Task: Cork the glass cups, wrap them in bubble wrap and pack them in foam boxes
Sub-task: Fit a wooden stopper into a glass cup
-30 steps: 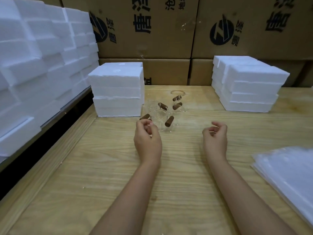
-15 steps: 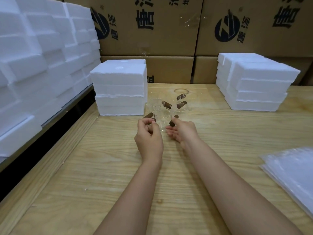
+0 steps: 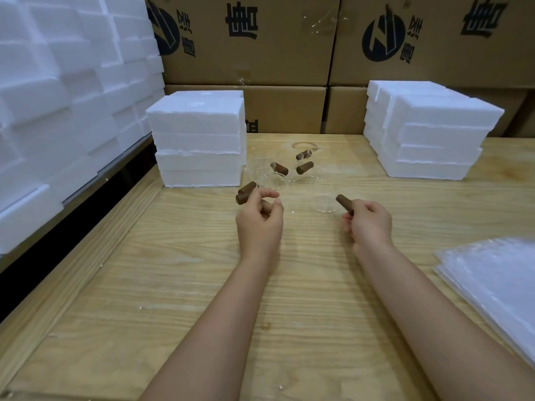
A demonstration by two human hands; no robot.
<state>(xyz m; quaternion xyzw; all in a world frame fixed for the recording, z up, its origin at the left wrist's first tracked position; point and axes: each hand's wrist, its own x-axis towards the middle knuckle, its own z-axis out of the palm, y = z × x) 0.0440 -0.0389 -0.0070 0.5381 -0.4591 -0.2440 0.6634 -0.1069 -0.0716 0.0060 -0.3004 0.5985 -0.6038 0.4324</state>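
One cork (image 3: 344,203) was pinched in the right hand (image 3: 369,224), at three o'clock of a glass cup (image 3: 323,204). The left hand (image 3: 259,219) was curled; whether the second cork (image 3: 245,193), at its ten o'clock, was held could not be told.

corks (image 3: 279,168) 5, maybe 6 | hands (image 3: 259,224) 2 | bubble-wrap pile (image 3: 492,273) 1

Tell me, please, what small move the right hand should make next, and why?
Probably the right hand should tilt its cork and bring it to the mouth of the glass cup beside it. The hand pinches the cork, whose free end points toward that cup, and the cup seems uncorked.
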